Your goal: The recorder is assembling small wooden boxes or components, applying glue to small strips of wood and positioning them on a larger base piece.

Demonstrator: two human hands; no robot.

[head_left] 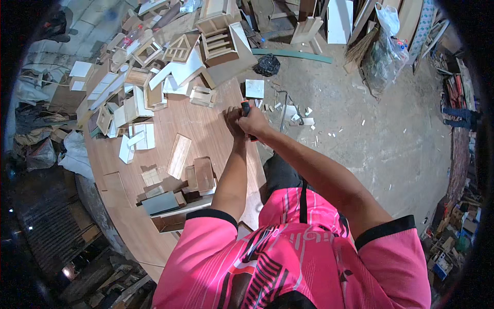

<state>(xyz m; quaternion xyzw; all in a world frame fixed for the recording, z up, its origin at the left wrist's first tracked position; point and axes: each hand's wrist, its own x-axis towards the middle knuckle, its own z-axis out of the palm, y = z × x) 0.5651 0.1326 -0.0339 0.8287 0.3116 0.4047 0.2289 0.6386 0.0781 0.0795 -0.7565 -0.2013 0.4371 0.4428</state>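
Observation:
My right hand (252,121) is wrapped round a tool with a black and orange handle (246,107). The handle's ends show above and below the fist, but the working end is hidden, so its kind cannot be told. Pressed close beside it, my left hand (233,121) has its fingers curled at the right edge of the wooden tabletop (216,136). What those fingers grip, if anything, is covered by the hand. Left of my forearm lie a pale wood board (179,156) and a brown wood block (204,174).
Wooden boxes and white offcuts (180,69) crowd the table's far left. Beyond the right edge stands a white square piece (254,88), with scraps on the concrete floor (370,149). A broom (364,49) and a filled clear plastic bag (386,67) stand at far right.

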